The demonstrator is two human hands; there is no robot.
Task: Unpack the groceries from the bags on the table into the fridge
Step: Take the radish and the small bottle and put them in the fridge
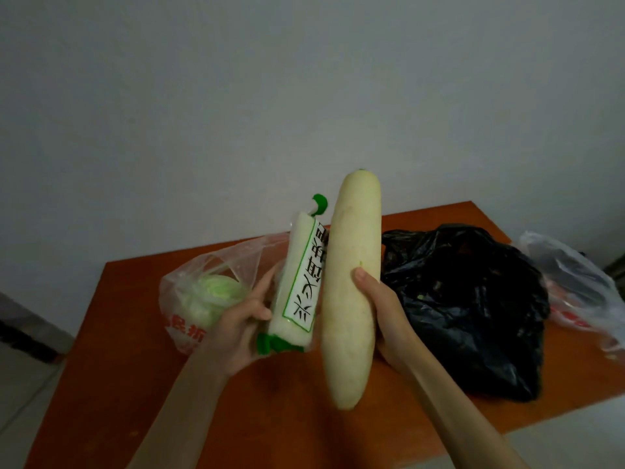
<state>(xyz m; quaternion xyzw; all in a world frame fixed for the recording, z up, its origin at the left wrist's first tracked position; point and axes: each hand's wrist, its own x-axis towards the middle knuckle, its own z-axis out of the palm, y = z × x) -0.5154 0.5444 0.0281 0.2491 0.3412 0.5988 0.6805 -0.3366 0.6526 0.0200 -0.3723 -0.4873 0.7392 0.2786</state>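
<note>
A long white radish [350, 292] was gripped upright in the right hand [385, 316] and a wrapped packet [299, 289] in the left hand [240, 328], above bags [466, 306] on the surface [111, 367]; carrying both to the unseen fridge appeared next.

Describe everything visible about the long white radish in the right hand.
The white radish is a long, smooth, pale cream cylinder with rounded ends, a faint green tinge near its top and a small green stub at the tip. Its skin looks matte, with light scuffs. It is bare, unwrapped, held nearly upright and leaning slightly, above the orange table. The right hand grips its middle from the right, thumb on the front. It stands close beside the packaged roll in the left hand; whether they touch is unclear.
</note>
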